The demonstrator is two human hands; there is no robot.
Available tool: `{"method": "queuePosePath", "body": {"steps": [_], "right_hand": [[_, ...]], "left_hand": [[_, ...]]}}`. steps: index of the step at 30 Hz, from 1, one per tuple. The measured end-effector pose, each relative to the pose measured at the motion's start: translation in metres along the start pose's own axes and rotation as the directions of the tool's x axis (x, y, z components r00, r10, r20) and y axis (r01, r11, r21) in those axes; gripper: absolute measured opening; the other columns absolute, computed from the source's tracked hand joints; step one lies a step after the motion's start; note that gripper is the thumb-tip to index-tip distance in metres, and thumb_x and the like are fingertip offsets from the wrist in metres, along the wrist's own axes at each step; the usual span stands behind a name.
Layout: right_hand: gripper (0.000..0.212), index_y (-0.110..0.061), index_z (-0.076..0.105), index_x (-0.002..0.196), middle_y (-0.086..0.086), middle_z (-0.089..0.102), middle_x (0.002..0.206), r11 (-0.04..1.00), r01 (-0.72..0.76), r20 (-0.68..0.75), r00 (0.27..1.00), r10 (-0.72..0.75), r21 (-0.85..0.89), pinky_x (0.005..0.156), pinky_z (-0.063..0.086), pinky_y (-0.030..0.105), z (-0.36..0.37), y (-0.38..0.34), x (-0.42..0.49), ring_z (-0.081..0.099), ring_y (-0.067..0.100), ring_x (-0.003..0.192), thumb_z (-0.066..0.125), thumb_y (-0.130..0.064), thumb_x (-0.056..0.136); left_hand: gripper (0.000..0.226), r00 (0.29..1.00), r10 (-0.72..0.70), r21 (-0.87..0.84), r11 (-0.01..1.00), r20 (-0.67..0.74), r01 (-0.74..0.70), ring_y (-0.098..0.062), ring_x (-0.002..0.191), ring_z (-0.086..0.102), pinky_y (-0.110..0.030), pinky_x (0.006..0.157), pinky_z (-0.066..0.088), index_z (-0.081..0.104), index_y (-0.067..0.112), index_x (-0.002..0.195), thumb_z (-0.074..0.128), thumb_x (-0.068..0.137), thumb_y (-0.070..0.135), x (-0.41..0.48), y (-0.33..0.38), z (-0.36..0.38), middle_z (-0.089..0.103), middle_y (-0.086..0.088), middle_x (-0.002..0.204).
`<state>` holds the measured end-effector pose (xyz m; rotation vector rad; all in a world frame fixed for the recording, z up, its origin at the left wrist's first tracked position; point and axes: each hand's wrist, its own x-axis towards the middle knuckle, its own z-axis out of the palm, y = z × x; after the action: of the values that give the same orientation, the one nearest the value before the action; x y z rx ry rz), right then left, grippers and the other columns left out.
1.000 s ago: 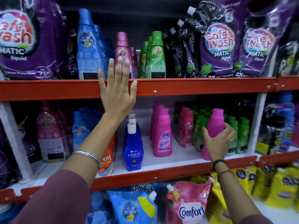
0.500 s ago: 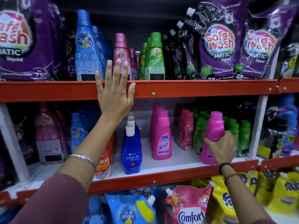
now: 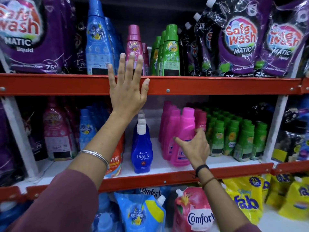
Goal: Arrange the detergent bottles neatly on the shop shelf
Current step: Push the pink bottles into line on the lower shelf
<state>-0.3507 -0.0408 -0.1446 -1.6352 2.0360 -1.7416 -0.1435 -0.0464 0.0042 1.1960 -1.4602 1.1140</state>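
A plain pink detergent bottle (image 3: 186,129) stands on the middle shelf (image 3: 234,169) at the front of a row of like pink bottles (image 3: 168,124). My right hand (image 3: 195,148) wraps its lower half, thumb across the front and fingers round the right side. My left hand (image 3: 128,91) lies flat with fingers spread against the red edge of the upper shelf (image 3: 217,86), holding nothing. A blue Ujala bottle (image 3: 142,151) stands just left of the pink row, with more behind it.
Several green bottles (image 3: 242,139) fill the shelf right of the pink row. An orange Revive bottle (image 3: 116,161) stands behind my left forearm. Tall blue, pink and green bottles (image 3: 170,52) and purple Safewash pouches (image 3: 239,41) line the upper shelf. Comfort pouches (image 3: 194,213) sit below.
My right hand has carried the pink bottle leftward from beside the green bottles to the front of the pink row. My left hand has stayed on the shelf edge.
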Motion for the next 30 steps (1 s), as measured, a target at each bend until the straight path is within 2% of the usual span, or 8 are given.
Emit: {"method": "queuePosePath", "body": {"steps": [6, 14, 18, 21, 24, 27, 30], "right_hand": [[0.075, -0.009, 0.045, 0.107, 0.013, 0.060, 0.107, 0.998, -0.023, 0.043, 0.999, 0.026, -0.059, 0.073, 0.049, 0.040, 0.020, -0.002, -0.013, 0.059, 0.033, 0.094, 0.080, -0.054, 0.059], [0.077, -0.009, 0.043, 0.103, 0.012, 0.058, 0.101, 0.993, 0.012, 0.056, 0.998, -0.006, -0.118, 0.069, 0.050, 0.043, 0.018, 0.000, -0.012, 0.059, 0.033, 0.091, 0.073, -0.065, 0.059], [0.087, -0.009, 0.048, 0.108, 0.011, 0.060, 0.106, 0.995, -0.001, 0.040, 0.999, 0.005, -0.097, 0.071, 0.048, 0.041, 0.010, -0.001, -0.018, 0.060, 0.032, 0.096, 0.057, -0.081, 0.060], [0.085, -0.014, 0.053, 0.112, 0.005, 0.062, 0.112, 0.997, -0.072, 0.013, 0.997, 0.071, 0.042, 0.081, 0.048, 0.041, 0.000, 0.005, -0.020, 0.060, 0.028, 0.103, 0.050, -0.084, 0.062], [0.079, -0.017, 0.057, 0.108, 0.002, 0.063, 0.109, 0.918, -0.126, 0.108, 0.990, 0.091, 0.376, 0.090, 0.048, 0.040, -0.008, 0.013, -0.019, 0.060, 0.021, 0.103, 0.046, -0.083, 0.065], [0.069, -0.019, 0.059, 0.099, 0.004, 0.063, 0.106, 0.814, -0.173, 0.194, 0.978, 0.076, 0.555, 0.095, 0.046, 0.045, -0.013, 0.026, -0.018, 0.059, 0.020, 0.100, 0.042, -0.080, 0.070], [0.058, -0.033, 0.057, 0.109, -0.005, 0.058, 0.125, 0.766, -0.218, 0.294, 0.955, 0.040, 0.605, 0.106, 0.040, 0.048, -0.020, 0.034, -0.023, 0.054, 0.015, 0.115, 0.037, -0.078, 0.076]], "left_hand": [[0.058, 1.000, -0.002, -0.018, 1.000, 0.016, 0.002, -0.027, 0.147, 0.015, -0.052, 0.117, 0.004, 0.023, 0.016, 0.151, 0.026, 0.101, 0.046, 0.000, 0.000, -0.002, 0.024, -0.006, 0.158], [0.058, 1.000, -0.009, -0.035, 0.999, 0.029, 0.010, -0.027, 0.147, 0.016, -0.052, 0.117, 0.006, 0.024, 0.017, 0.150, 0.025, 0.100, 0.046, 0.000, 0.001, -0.002, 0.025, -0.005, 0.158], [0.058, 0.998, -0.031, -0.056, 0.998, 0.045, 0.034, -0.027, 0.147, 0.015, -0.052, 0.118, 0.005, 0.022, 0.017, 0.151, 0.027, 0.100, 0.045, -0.007, 0.004, -0.004, 0.025, -0.005, 0.158], [0.059, 0.996, -0.036, -0.122, 0.991, 0.084, 0.046, -0.028, 0.148, 0.010, -0.052, 0.118, 0.001, 0.021, 0.017, 0.151, 0.029, 0.098, 0.044, -0.029, 0.019, -0.011, 0.020, -0.006, 0.159], [0.059, 0.994, -0.020, -0.295, 0.954, 0.106, 0.051, -0.025, 0.148, 0.006, -0.046, 0.119, -0.002, 0.025, 0.016, 0.150, 0.032, 0.097, 0.040, -0.059, 0.045, -0.019, 0.019, -0.007, 0.160], [0.057, 0.983, -0.019, -0.529, 0.841, 0.184, 0.115, -0.021, 0.149, 0.006, -0.040, 0.120, 0.001, 0.027, 0.014, 0.149, 0.025, 0.100, 0.043, -0.093, 0.072, -0.016, 0.021, -0.005, 0.159], [0.061, 0.934, -0.039, -0.689, 0.665, 0.354, 0.289, -0.011, 0.148, 0.005, -0.032, 0.121, 0.007, 0.026, 0.018, 0.149, 0.018, 0.099, 0.051, -0.129, 0.098, -0.010, 0.018, 0.002, 0.159]]}}
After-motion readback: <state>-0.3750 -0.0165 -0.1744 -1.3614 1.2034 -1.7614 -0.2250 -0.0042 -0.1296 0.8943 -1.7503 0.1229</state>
